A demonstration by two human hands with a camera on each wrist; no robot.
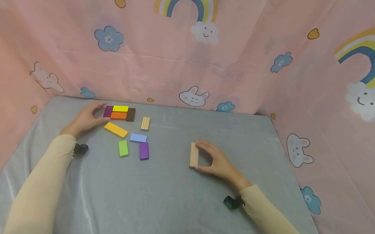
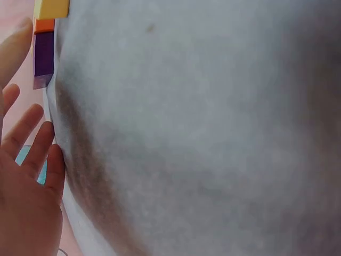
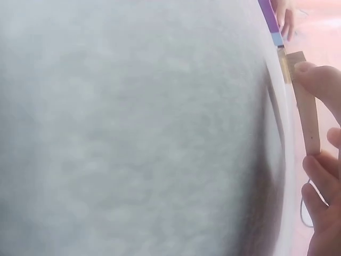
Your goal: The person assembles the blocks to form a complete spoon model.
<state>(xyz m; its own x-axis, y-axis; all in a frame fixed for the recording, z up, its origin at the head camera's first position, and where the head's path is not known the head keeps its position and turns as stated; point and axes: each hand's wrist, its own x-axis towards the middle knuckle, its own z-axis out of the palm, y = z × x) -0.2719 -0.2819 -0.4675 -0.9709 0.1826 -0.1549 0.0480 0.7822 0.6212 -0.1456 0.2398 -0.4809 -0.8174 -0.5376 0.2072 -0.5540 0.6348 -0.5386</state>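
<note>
Right hand (image 1: 218, 162) pinches one plain wooden block (image 1: 194, 154); left hand (image 1: 88, 118), fingers relaxed, touches four-block coloured cluster (image 1: 120, 113); five loose blocks near cluster.

Legible markings: none observed in any view

No letters, numerals, brand names or labels stand on the coloured blocks (image 1: 120, 114), the plain wooden block (image 1: 193, 154), the grey table cover (image 1: 171, 200) or the pink backdrop (image 1: 239, 70); the backdrop carries only printed pictures (rainbows, clouds, rabbits, flowers, hearts), not script
</note>
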